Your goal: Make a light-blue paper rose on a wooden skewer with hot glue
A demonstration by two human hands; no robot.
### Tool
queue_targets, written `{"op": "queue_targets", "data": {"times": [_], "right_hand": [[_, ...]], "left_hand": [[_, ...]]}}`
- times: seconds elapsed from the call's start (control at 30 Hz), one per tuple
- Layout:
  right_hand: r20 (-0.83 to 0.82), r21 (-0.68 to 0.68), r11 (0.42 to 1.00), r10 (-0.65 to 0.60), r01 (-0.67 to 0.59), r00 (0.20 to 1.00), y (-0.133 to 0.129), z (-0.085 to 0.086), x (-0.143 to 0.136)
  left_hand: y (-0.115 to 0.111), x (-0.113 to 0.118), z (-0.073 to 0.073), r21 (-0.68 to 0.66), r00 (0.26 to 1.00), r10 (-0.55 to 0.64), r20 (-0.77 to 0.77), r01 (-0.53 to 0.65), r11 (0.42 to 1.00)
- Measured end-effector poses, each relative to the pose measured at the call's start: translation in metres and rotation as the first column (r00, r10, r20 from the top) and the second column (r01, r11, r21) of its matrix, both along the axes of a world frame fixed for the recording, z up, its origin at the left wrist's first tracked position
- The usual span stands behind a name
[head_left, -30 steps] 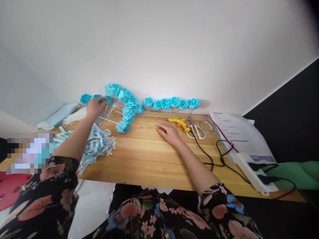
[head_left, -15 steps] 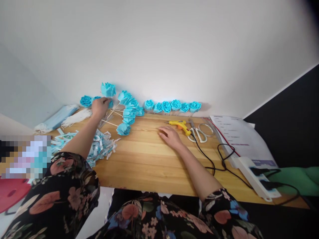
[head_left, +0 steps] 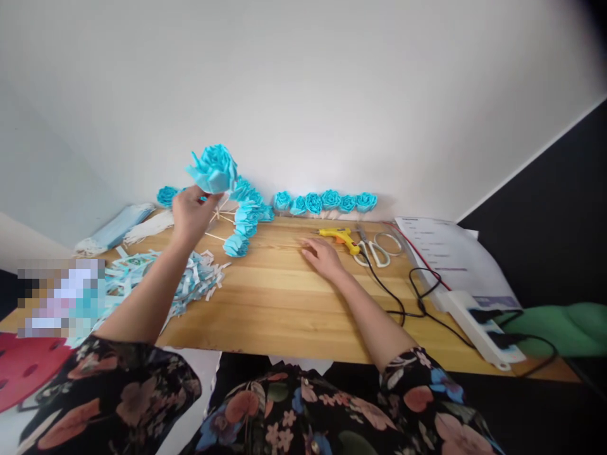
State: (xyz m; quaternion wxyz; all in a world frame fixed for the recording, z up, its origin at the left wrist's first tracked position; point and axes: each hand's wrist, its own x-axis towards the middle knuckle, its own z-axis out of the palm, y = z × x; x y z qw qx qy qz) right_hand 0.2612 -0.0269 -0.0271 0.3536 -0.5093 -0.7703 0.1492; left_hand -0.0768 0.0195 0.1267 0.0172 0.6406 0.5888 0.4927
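Note:
My left hand (head_left: 192, 215) is closed round the stem of a blue paper rose (head_left: 213, 169), just below its bloom. The rose is raised above the back left of the wooden table (head_left: 279, 309). Beside that hand, more blue paper roses (head_left: 246, 218) lie in a bunch, their pale sticks crossing to the left. My right hand (head_left: 325, 258) rests on the tabletop, fingers loosely extended and holding nothing. Close to its fingertips lies a yellow glue gun (head_left: 344, 240), with white-handled scissors (head_left: 377, 254) to the right of it.
Several blue roses (head_left: 331, 200) line the wall. Cut paper strips (head_left: 206, 276) are heaped at left, with blue strips (head_left: 114, 229) and white strips (head_left: 149, 226) behind. A roll of tape (head_left: 391, 243), printed sheet (head_left: 436, 253), black cord (head_left: 384, 287) and power strip (head_left: 481, 328) occupy the right.
My left hand has drawn the blue paper rose up and closer to me, and its bloom now tilts and looks larger. My right hand stays in place on the table.

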Motion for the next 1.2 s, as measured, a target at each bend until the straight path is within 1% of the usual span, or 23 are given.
{"op": "queue_targets", "data": {"times": [0.1,0.17,0.2,0.23,0.3,0.33,0.4,0.47,0.53,0.6,0.7,0.8,0.93,1.07,1.2], "right_hand": [[-0.116,-0.039,0.999,-0.002,-0.002,0.993,0.000,0.001,0.000],[-0.248,-0.086,0.996,-0.003,-0.019,0.969,-0.003,0.009,0.000],[-0.342,-0.117,0.991,0.028,-0.072,0.939,-0.004,0.015,0.000],[-0.448,-0.124,0.983,0.067,-0.136,0.892,-0.007,0.022,0.001],[-0.612,-0.066,0.964,0.164,-0.256,0.774,-0.010,0.037,0.003],[-0.654,-0.025,0.952,0.214,-0.304,0.726,-0.012,0.044,0.004],[-0.692,0.042,0.935,0.281,-0.352,0.665,-0.012,0.055,0.006],[-0.697,0.087,0.922,0.326,-0.376,0.639,-0.012,0.060,0.006],[-0.693,0.103,0.916,0.346,-0.388,0.633,-0.011,0.062,0.004],[-0.686,0.093,0.919,0.339,-0.384,0.644,-0.013,0.063,0.002],[-0.672,0.052,0.927,0.307,-0.370,0.674,-0.020,0.067,-0.002],[-0.668,0.000,0.931,0.272,-0.366,0.693,-0.029,0.071,-0.005],[-0.679,-0.015,0.939,0.242,-0.342,0.693,-0.034,0.072,-0.009],[-0.705,-0.020,0.945,0.219,-0.327,0.675,-0.031,0.067,-0.009],[-0.690,0.008,0.945,0.243,-0.328,0.682,-0.026,0.063,-0.007]], "left_hand": [[-0.030,0.038,-0.010,-0.034,0.994,-0.113,0.005,0.113,0.993],[-0.043,0.061,-0.020,-0.023,0.977,-0.214,0.003,0.214,0.977],[-0.047,0.071,-0.026,-0.016,0.967,-0.255,-0.001,0.255,0.967],[-0.050,0.080,-0.032,-0.008,0.959,-0.285,-0.005,0.285,0.959],[-0.051,0.095,-0.044,-0.008,0.945,-0.325,-0.023,0.325,0.946],[-0.050,0.100,-0.049,-0.011,0.939,-0.342,-0.038,0.341,0.940],[-0.048,0.109,-0.059,-0.011,0.922,-0.378,-0.080,0.378,0.926],[-0.047,0.115,-0.068,-0.002,0.902,-0.415,-0.120,0.418,0.909],[-0.048,0.119,-0.075,0.009,0.885,-0.440,-0.150,0.447,0.895],[-0.050,0.122,-0.083,0.022,0.870,-0.461,-0.176,0.471,0.882],[-0.052,0.124,-0.092,0.030,0.846,-0.491,-0.206,0.507,0.861],[-0.053,0.123,-0.098,0.019,0.826,-0.519,-0.218,0.535,0.844],[-0.054,0.121,-0.102,0.041,0.817,-0.536,-0.212,0.556,0.830],[-0.056,0.122,-0.104,0.036,0.830,-0.526,-0.186,0.540,0.841],[-0.058,0.122,-0.105,0.055,0.832,-0.539,-0.134,0.549,0.834]]}}
